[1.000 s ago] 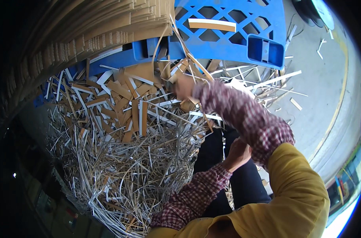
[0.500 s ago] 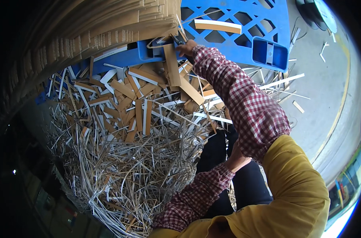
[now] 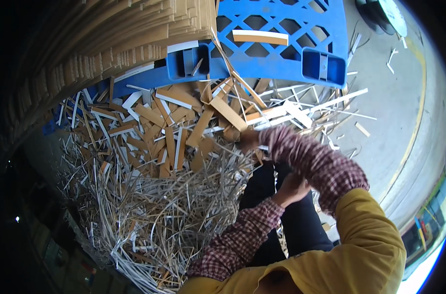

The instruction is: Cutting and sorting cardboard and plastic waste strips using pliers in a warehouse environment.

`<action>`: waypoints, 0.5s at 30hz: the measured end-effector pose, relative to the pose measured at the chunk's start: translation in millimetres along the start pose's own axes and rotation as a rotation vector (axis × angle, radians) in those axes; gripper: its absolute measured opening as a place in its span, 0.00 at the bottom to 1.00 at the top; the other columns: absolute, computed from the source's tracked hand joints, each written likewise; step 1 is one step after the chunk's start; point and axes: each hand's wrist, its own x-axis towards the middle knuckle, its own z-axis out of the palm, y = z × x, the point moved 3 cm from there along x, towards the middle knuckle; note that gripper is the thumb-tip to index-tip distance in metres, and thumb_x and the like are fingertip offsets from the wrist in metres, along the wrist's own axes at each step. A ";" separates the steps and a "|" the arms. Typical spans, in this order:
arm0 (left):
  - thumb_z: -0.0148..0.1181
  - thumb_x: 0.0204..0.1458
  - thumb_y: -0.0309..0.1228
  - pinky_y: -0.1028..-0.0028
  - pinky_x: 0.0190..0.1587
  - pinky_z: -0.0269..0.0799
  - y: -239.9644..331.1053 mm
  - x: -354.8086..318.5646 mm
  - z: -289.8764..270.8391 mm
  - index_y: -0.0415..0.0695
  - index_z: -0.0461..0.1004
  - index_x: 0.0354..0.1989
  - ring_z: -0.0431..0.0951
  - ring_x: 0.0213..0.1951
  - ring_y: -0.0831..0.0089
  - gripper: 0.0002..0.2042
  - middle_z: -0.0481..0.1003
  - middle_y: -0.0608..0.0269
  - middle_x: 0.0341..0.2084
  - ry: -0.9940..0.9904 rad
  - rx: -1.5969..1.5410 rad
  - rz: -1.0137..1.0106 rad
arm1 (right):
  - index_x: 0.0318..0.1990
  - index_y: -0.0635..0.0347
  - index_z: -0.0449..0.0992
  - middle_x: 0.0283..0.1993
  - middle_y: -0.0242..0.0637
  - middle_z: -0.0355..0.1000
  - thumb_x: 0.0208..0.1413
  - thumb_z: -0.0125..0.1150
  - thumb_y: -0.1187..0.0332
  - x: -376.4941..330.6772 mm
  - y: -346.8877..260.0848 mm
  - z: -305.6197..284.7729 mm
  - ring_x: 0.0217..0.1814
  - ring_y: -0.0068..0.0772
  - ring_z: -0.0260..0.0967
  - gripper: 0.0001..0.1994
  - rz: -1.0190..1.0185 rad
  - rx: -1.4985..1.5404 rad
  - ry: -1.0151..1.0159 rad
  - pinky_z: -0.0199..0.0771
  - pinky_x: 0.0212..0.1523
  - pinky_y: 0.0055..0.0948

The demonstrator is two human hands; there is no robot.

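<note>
My right hand [image 3: 249,140] is low over a heap of cardboard offcuts [image 3: 184,110], some brown and some white-edged. Motion smears its fingers, and a small dark patch shows at their tips; what it is I cannot make out. Beside it lies a brown cardboard strip [image 3: 228,112]. My left hand [image 3: 291,190] is above my dark-trousered leg, just below the right sleeve, with its fingers partly hidden. At the upper left, a tall stack of flat brown cardboard [image 3: 188,24] rests on a blue plastic pallet [image 3: 233,71].
Thin shredded strips [image 3: 169,215] fill the floor in front of me. One white-and-brown strip [image 3: 260,37] lies on the pallet. Loose slivers are scattered over the grey floor [image 3: 384,108] to the right, marked by a yellow line. A round-topped object [image 3: 387,17] stands at the far right.
My right hand has come back from the stack's lower corner toward my legs. A cardboard strip that hung below that corner no longer hangs there. My left hand is nearly still.
</note>
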 end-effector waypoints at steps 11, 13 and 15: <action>0.52 0.49 0.30 0.70 0.41 0.65 -181.0 68.5 -89.4 0.34 0.60 0.45 0.71 0.38 0.61 0.17 0.69 0.47 0.37 0.738 -0.329 -0.394 | 0.23 0.68 0.72 0.16 0.44 0.65 0.42 0.56 0.57 -175.8 -24.5 -96.0 0.19 0.31 0.63 0.18 0.261 0.672 0.909 0.63 0.24 0.32; 0.57 0.45 0.36 0.67 0.48 0.61 -207.3 136.5 -155.0 0.30 0.53 0.51 0.67 0.45 0.56 0.30 0.65 0.42 0.42 0.833 -0.171 -0.431 | 0.26 0.69 0.73 0.16 0.42 0.65 0.42 0.56 0.56 -202.3 15.9 -43.1 0.19 0.28 0.62 0.19 0.347 0.667 0.885 0.62 0.24 0.31; 0.57 0.44 0.40 0.68 0.42 0.65 -237.9 162.4 -194.8 0.30 0.56 0.49 0.70 0.39 0.58 0.30 0.68 0.46 0.38 1.059 0.072 -0.509 | 0.26 0.72 0.72 0.14 0.43 0.63 0.42 0.55 0.56 -223.5 12.4 -5.4 0.17 0.28 0.60 0.20 0.505 0.713 0.780 0.61 0.22 0.32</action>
